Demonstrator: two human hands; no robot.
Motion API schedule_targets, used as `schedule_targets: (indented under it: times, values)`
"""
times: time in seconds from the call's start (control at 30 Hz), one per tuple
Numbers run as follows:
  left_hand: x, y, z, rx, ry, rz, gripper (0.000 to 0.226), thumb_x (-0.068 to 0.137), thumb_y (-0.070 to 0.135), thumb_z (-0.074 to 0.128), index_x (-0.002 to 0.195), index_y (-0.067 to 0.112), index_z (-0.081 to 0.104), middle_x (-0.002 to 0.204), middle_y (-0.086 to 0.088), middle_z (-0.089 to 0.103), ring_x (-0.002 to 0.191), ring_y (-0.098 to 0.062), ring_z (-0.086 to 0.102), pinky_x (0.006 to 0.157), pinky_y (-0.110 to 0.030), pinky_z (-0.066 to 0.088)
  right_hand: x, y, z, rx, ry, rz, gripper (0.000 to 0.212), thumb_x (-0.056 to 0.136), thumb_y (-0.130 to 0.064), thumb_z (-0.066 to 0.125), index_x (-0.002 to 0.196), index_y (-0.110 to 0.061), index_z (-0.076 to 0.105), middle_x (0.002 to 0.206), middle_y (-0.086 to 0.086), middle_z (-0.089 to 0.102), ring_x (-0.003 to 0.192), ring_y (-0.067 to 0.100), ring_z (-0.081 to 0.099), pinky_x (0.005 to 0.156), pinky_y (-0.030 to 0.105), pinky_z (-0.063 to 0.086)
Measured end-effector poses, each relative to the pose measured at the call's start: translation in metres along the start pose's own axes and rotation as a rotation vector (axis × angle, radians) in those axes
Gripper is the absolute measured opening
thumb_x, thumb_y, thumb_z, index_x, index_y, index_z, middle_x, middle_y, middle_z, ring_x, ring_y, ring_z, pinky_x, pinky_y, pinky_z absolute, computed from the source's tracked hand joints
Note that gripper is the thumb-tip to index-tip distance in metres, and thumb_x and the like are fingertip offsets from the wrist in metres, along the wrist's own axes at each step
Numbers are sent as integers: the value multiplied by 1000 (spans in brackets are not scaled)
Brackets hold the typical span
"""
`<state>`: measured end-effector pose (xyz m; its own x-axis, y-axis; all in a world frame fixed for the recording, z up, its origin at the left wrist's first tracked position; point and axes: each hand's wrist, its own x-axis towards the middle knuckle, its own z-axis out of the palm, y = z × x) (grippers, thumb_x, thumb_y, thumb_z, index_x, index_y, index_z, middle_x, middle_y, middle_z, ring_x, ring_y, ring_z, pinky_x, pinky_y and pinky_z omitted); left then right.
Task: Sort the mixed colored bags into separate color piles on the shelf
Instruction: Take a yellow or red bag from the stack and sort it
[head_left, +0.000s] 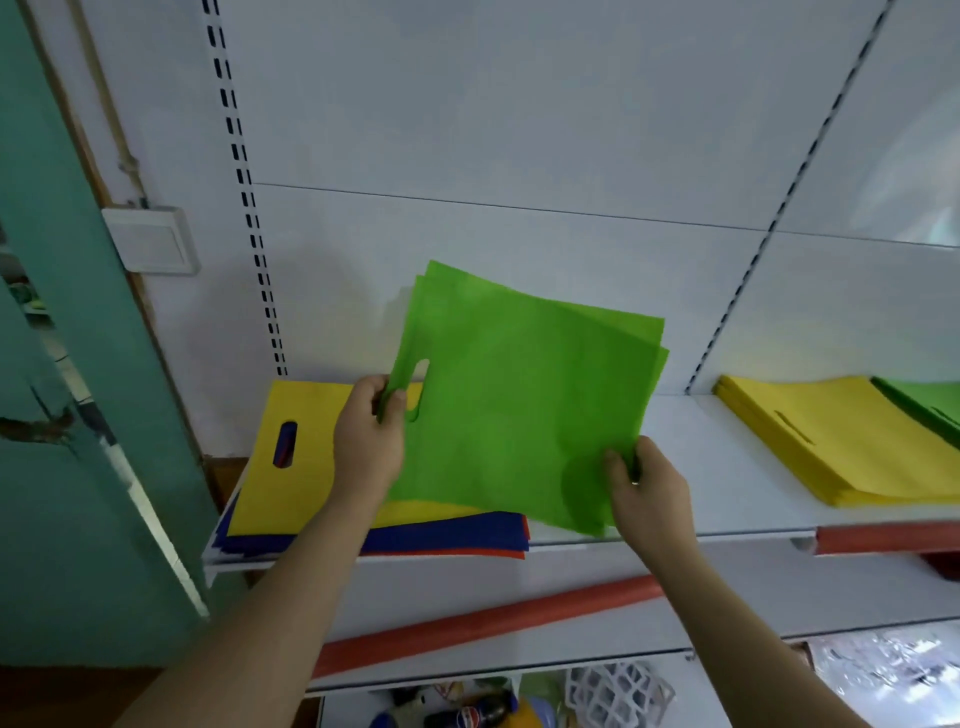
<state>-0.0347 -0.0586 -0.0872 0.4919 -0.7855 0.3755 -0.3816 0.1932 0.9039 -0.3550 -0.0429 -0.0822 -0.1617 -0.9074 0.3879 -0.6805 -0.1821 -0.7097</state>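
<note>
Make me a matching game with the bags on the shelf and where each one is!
Things:
1. green bags
2. yellow bag
3. blue bags
4. yellow pile

Places:
A. far right on the shelf
B. under the yellow bag on the left
C. held up in both hands
D. top of the left stack

Pairs: 1-C, 2-D, 3-B, 4-A

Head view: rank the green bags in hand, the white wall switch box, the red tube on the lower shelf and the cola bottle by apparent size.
1. green bags
2. red tube, long but thin
3. wall switch box
4. cola bottle, partly cut off by the frame edge, so unsure against the box
</note>
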Motion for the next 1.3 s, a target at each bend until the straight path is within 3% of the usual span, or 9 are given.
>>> schedule_targets:
  times: [0.13, 0.27, 0.5, 0.63, 0.77, 0.9, 1.0, 1.13, 1.3]
  values:
    - [-8, 16, 16, -7, -22, 58, 12, 109, 30, 56, 109, 20, 63, 94, 10, 72, 84, 1, 62, 63, -12, 40, 3, 14, -25, -30, 82, 12, 23, 100, -15, 63, 85, -21, 46, 73, 0, 56, 68, 31, 51, 57, 40, 34]
    - [-18, 51, 51, -38, -28, 108, 13, 109, 32, 57, 105, 21, 61, 89, 11, 74, 80, -6, 65, 64, -18, 44, 13, 31, -73, 54, 185, 27, 21, 92, -3, 65, 104, -16, 53, 91, 6, 62, 84, 33, 56, 69, 46, 47]
    - [-71, 126, 172, -45, -95, 222, 18, 110, 23, 53, 97, 14, 62, 78, 12, 65, 64, -1, 54, 56, -16, 35, 22, 119, -178, 46, 271, 59, 15, 97, 1, 50, 108, -8, 54, 97, 12, 57, 89, 33, 54, 73, 38, 34]
    - [-118, 169, 262, -3, -191, 252, 18, 108, 18, 49, 97, 17, 64, 84, 9, 71, 69, 0, 58, 62, -31, 35, 22, 181, -256, -36, 302, 114, 35, 98, -2, 49, 128, -18, 59, 105, 4, 65, 94, 28, 58, 77, 38, 44]
    - [-169, 204, 346, -5, -245, 275, 18, 107, 18, 49, 108, 20, 66, 90, 9, 74, 73, -11, 62, 66, -32, 38, 15, 241, -330, 8, 415, 246, 55, 99, -7, 52, 147, -32, 48, 111, -7, 67, 94, 17, 63, 83, 35, 51]
    - [-209, 232, 410, -66, -265, 280, 24, 106, 17, 53, 128, 21, 61, 89, 5, 72, 80, -22, 63, 72, -37, 45, 9, 288, -385, 78, 632, 276, 45, 95, -10, 64, 125, -39, 47, 101, -18, 64, 90, 2, 64, 70, 17, 43]
    - [-230, 250, 461, -98, -295, 308, 25, 104, 15, 55, 129, 21, 56, 90, 3, 70, 81, -23, 63, 71, -38, 45, 14, 329, -419, 32, 696, 291, 32, 94, -9, 64, 107, -37, 60, 96, -17, 68, 89, 9, 65, 74, 12, 42]
    - [-242, 261, 523, -99, -362, 323, 15, 105, 10, 55, 116, 12, 64, 103, -5, 74, 97, -29, 69, 85, -47, 54, 27, 381, -445, -125, 661, 255, 28, 94, 0, 64, 114, -15, 76, 107, -7, 68, 103, 19, 65, 92, 23, 42]
    - [-244, 273, 603, -93, -395, 318, 19, 104, 11, 56, 121, 11, 66, 112, -7, 72, 103, -28, 67, 89, -47, 54, 71, 430, -475, -240, 587, 185, 42, 91, 7, 61, 128, -11, 73, 123, 0, 66, 100, 8, 55, 89, 18, 38]
